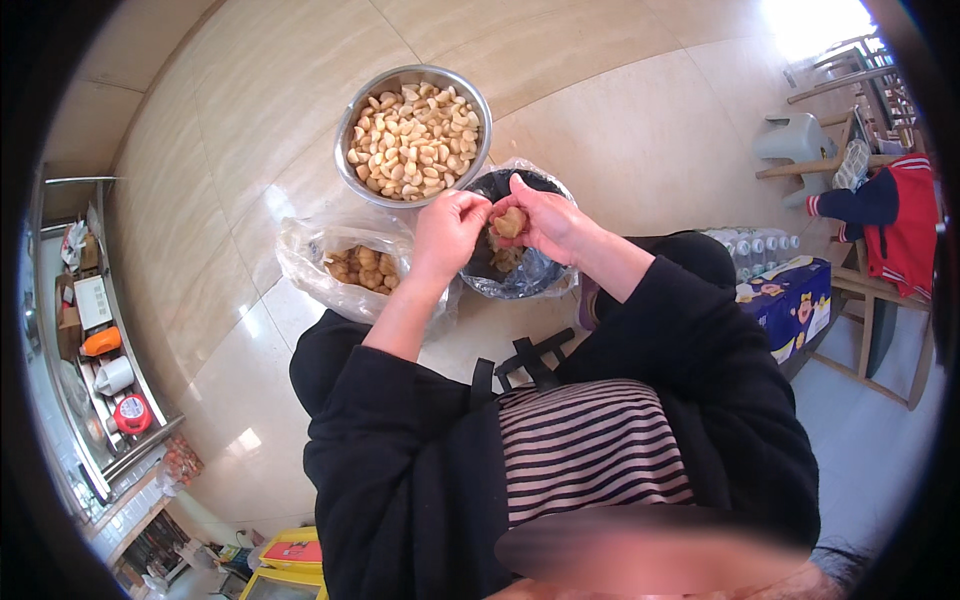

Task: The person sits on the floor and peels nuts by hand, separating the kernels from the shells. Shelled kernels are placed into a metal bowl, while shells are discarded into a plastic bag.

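Note:
My right hand [544, 225] is cupped, thumb up, around a pale brown garlic piece [510, 223]. Close against its fingers, my left hand [452, 229] has thumb and fingertips pinched together; whether anything is between them is hidden. Both hands are over a round container lined with a black plastic bag [480, 270], with papery skins [508, 257] inside. Beyond them stands a steel bowl [339, 146] filled with what look like pale garlic cloves [412, 142]. At the left, a clear plastic bag [300, 251] lies open around brownish garlic bulbs [364, 268].
Tiled floor [232, 322] surrounds the containers. Shrink-wrapped bottles [757, 247] and a blue printed box [787, 304] stand right of my knee. Farther right are a grey plastic stool [795, 139] and a wooden chair with a red jacket [907, 217]. A shelf unit [142, 457] holds containers at far left.

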### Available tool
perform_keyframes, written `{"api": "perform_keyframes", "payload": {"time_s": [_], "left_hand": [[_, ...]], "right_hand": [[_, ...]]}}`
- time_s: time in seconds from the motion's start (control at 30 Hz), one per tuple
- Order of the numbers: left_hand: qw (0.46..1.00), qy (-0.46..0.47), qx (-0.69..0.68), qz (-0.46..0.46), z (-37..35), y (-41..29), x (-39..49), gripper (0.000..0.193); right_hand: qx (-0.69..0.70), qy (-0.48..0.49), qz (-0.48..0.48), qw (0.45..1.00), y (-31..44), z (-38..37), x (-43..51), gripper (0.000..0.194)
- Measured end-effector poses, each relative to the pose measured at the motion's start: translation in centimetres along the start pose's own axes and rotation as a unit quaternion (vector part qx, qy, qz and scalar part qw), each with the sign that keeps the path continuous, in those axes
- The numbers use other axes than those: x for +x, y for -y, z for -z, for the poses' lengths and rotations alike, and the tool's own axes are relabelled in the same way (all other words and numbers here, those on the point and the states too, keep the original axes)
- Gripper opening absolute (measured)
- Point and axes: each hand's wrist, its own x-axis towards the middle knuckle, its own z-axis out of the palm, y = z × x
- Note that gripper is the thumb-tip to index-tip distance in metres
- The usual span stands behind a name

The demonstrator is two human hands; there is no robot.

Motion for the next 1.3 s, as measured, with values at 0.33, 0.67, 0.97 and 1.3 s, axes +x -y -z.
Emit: {"api": "perform_keyframes", "payload": {"time_s": [0.33,0.67,0.97,1.3], "left_hand": [[0.997,0.055,-0.032,-0.041,-1.1,-0.6,0.3,0.014],[0.908,-0.004,-0.387,0.158,-0.2,0.6,1.0,0.015],[0.916,0.023,-0.394,0.067,-1.4,0.2,0.4,0.026],[0.972,-0.064,-0.220,0.046,-0.7,-1.5,-0.6,0.017]], "right_hand": [[0.023,-0.035,0.063,0.997,0.6,-0.5,-0.5,0.020],[-0.057,0.007,0.114,0.992,0.3,-1.4,-1.4,0.019],[-0.009,0.037,0.103,0.994,1.3,-1.3,-1.9,0.019],[-0.087,-0.002,0.199,0.976,0.6,-1.8,-0.7,0.016]]}}
